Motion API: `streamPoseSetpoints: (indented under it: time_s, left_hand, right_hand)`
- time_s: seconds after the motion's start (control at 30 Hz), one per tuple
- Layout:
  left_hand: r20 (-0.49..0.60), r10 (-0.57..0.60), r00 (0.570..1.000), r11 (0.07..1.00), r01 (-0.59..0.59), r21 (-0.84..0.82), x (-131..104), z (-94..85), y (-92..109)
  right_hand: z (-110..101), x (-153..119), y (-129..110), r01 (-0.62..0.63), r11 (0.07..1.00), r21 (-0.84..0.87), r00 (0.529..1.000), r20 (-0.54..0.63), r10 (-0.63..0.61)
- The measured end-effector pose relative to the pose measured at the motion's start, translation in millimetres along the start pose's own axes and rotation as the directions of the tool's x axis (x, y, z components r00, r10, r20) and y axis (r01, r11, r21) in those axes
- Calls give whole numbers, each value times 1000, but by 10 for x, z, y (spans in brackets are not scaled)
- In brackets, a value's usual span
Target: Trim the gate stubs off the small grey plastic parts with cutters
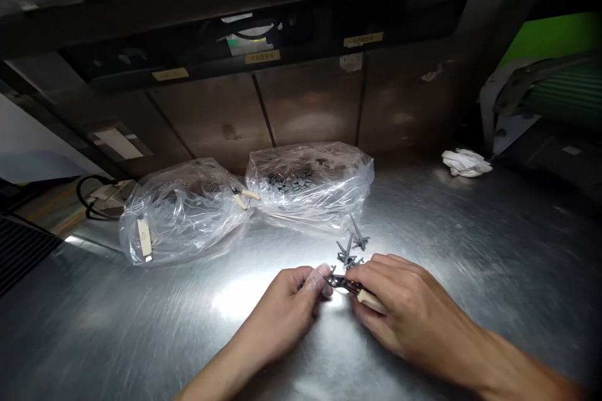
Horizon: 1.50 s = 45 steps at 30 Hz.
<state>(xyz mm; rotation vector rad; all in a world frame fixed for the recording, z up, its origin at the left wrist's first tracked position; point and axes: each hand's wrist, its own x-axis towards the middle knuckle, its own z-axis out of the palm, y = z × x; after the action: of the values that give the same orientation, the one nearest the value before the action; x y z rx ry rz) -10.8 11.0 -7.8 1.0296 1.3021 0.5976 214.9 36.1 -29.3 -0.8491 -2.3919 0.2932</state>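
Note:
My right hand (409, 307) is closed around a pair of cutting nippers with cream handles (371, 302). Their dark metal jaws point left and meet a small grey plastic part (333, 269). That part is pinched between the thumb and fingers of my left hand (296, 297), which cover most of it. Just beyond my right fingertips lie several grey plastic pieces (347, 254) with thin pointed stems. Whether the nippers' jaws are closed on the part I cannot tell.
Two clear plastic bags (188, 210) stand behind my hands; the right bag (310, 182) holds many small grey pieces. Cream-handled tools (244, 199) lie by the left bag. A crumpled white tissue (465, 163) sits at the back right. A metal panel (310, 106) closes off the steel table's back.

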Motion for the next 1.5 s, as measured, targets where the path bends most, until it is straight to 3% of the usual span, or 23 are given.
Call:
streamPoseSetpoints:
  time_s: [0.1, 0.23, 0.43, 0.83, 1.1, 1.33, 1.5]
  left_hand:
    - [61, -88, 994, 987, 95, -127, -35, 23, 53]
    - [142, -69, 988, 890, 125, -438, -78, 42, 106]
    - [53, -31, 998, 734, 59, -677, -60, 78, 70]
    - [117, 47, 992, 672, 55, -739, -91, 102, 107]
    - [-22, -20, 1000, 666, -3, -746, -67, 115, 91]
    - [-118, -20, 993, 741, -64, -668, -55, 158, 93]
    - [-187, 0, 982, 859, -95, -502, -48, 127, 35]
  right_hand:
    - [-37, 26, -4, 72, 997, 0, 992, -105, -71]
    - [-56, 64, 11, 141, 990, 3, 970, -199, -138]
    - [-46, 101, 51, 151, 988, 13, 955, -259, -142]
    - [-59, 100, 162, 126, 992, 0, 975, -185, -124]
    - [-252, 49, 198, 36, 999, 20, 993, 116, -38]
    - [-292, 26, 212, -3, 1000, -26, 988, 155, 7]
    - [-306, 9, 235, 18, 997, -69, 988, 153, -7]
